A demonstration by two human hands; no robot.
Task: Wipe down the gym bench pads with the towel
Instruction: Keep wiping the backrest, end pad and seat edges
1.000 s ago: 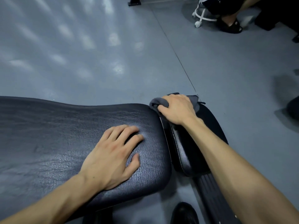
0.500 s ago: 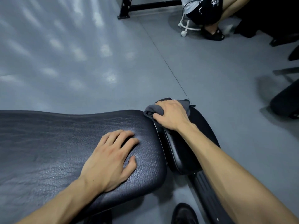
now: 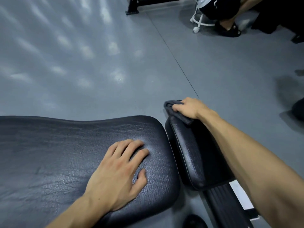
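- While your left hand [image 3: 118,175] lies flat on the large back pad [image 3: 57,158], its fingers are straight and slightly spread, pointing toward 1 o'clock, holding nothing.
- Your right hand [image 3: 189,108] sits at 1 o'clock from the left one, well apart from it, with its fingers curled around the grey towel [image 3: 172,106].
- That towel is bunched under your right hand and pressed against the far end of the small seat pad [image 3: 189,153]; a fold of it hangs down the pad's side just below your wrist.
- Both pads are black, with a creased leather-like skin, and they stand side by side with a narrow gap between them; the seat pad is at 3 o'clock of the back pad.
- Below the seat pad, at 5 o'clock, a ribbed black frame bar [image 3: 220,199] runs toward the lower edge of the view.
- A dark shoe tip [image 3: 195,222] shows at 6 o'clock on the grey floor [image 3: 98,63].
- At 1 o'clock, far off, another person's sandalled foot [image 3: 228,29] rests beside a white wheeled stool base [image 3: 199,22].
- A black equipment foot [image 3: 131,9] stands at 12 o'clock.
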